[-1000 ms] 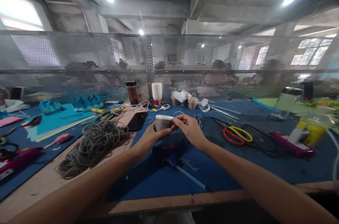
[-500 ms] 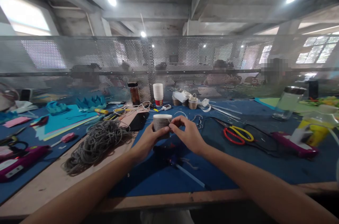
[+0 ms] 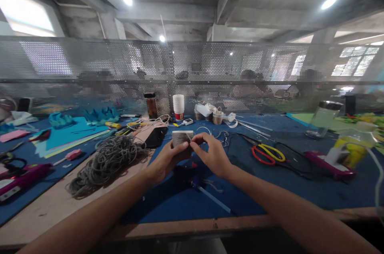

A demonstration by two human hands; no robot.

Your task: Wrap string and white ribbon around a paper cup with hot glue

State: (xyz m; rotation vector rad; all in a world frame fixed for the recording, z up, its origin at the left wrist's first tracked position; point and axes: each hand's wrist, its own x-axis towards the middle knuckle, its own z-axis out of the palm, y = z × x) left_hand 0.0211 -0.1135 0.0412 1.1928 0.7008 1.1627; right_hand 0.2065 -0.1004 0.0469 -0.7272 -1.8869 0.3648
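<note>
My left hand [image 3: 168,158] is closed around a paper cup [image 3: 181,139] wrapped in grey cord, its white rim showing on top. At the cup's right side, my right hand [image 3: 210,152] pinches what looks like the loose end of the grey cord, thumb and forefinger together against the wall. Below both hands a dark glue gun, mostly in shadow, lies on the blue mat with a translucent glue stick [image 3: 214,199] jutting from it. A heap of grey cord [image 3: 109,164] rests to the left of my left hand.
Scissors with red and yellow handles [image 3: 267,154] lie to the right, near a purple power strip [image 3: 330,166]. Behind the hands stand stacked paper cups [image 3: 178,107], a brown jar [image 3: 151,106] and cord-wrapped cups [image 3: 217,117]. A black phone [image 3: 155,137] and blue paper sheets [image 3: 75,136] are leftward.
The cup has tilted slightly and its rim looks flatter, with both hands still on it. My right hand has shifted only a little along the cup's side. The view has moved slightly.
</note>
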